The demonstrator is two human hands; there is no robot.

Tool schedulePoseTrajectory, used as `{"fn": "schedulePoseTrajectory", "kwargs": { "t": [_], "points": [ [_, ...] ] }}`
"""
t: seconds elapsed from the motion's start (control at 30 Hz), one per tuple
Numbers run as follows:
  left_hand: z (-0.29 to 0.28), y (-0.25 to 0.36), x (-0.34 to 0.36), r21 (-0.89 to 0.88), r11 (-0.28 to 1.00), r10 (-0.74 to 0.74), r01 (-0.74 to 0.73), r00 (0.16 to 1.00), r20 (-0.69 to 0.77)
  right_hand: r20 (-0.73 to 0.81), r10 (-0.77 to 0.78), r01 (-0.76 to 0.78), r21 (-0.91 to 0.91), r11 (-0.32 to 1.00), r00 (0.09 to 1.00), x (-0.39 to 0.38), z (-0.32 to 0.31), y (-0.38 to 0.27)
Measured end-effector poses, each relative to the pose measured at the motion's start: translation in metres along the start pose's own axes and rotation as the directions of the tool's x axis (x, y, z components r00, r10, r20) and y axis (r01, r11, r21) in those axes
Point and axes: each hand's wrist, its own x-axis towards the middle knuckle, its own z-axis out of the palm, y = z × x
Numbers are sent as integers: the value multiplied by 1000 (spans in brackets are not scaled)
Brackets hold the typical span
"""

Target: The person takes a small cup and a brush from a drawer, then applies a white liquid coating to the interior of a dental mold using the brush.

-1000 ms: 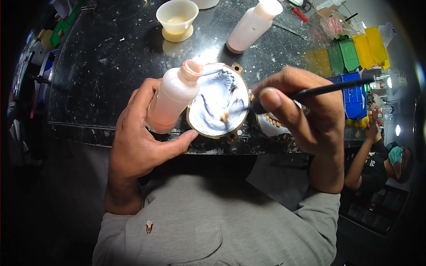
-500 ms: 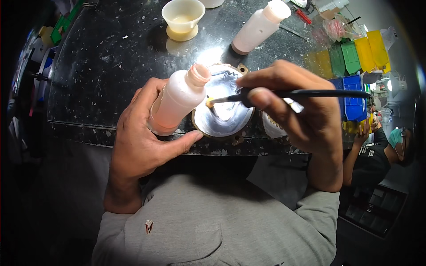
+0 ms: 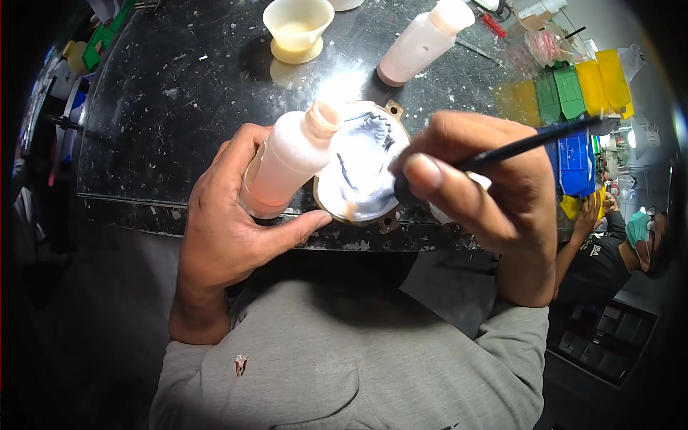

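A translucent plastic bottle [image 3: 279,168], uncapped, with pinkish liquid low inside, leans in my left hand [image 3: 226,218]. That hand's fingers wrap round its far side. Its thumb reaches out to the rim of a round metal flask filled with white plaster [image 3: 365,186], which has an arch-shaped hollow with a ridged edge. My right hand [image 3: 494,183] pinches a thin brush [image 3: 537,142] with a dark handle over the flask's right side. The brush's tip is hidden or blurred near the fingertips. Partly under the right hand is a pale plaster piece [image 3: 443,215].
A cream rubber bowl [image 3: 297,36] and a second bottle [image 3: 423,44] stand farther back on the scuffed black table [image 3: 172,136]. Coloured bins [image 3: 573,89] line the right side. Past them, a masked person [image 3: 609,251] sits at work.
The brush's tip has left the flask's left inner wall and shifted right and down. Its handle now slants up to the right instead of lying level. My left hand and bottle are nearly unmoved.
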Motion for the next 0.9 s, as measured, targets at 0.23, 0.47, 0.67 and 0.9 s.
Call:
{"fn": "schedulePoseTrajectory", "kwargs": {
  "t": [0.23, 0.47, 0.67, 0.9],
  "points": [
    [1, -1, 1, -90, 996, -11, 11, 1000, 4, -127, -127, 116, -90, 989, 984, -3, 5, 5],
    [1, 1, 3, -81, 997, 3, 0, 999, 32, -162, -113, 96, -108, 989, 980, -5, 9, 5],
    [0, 1, 1, -98, 995, 3, -2, 1000, 12, -70, 55, -59, -52, 997, 996, -13, -9, -2],
    [1, -1, 2, -87, 996, 20, -20, 1000, 9, -128, 37, -36, 9, 999, 991, -14, -5, -1]
  ]
}}
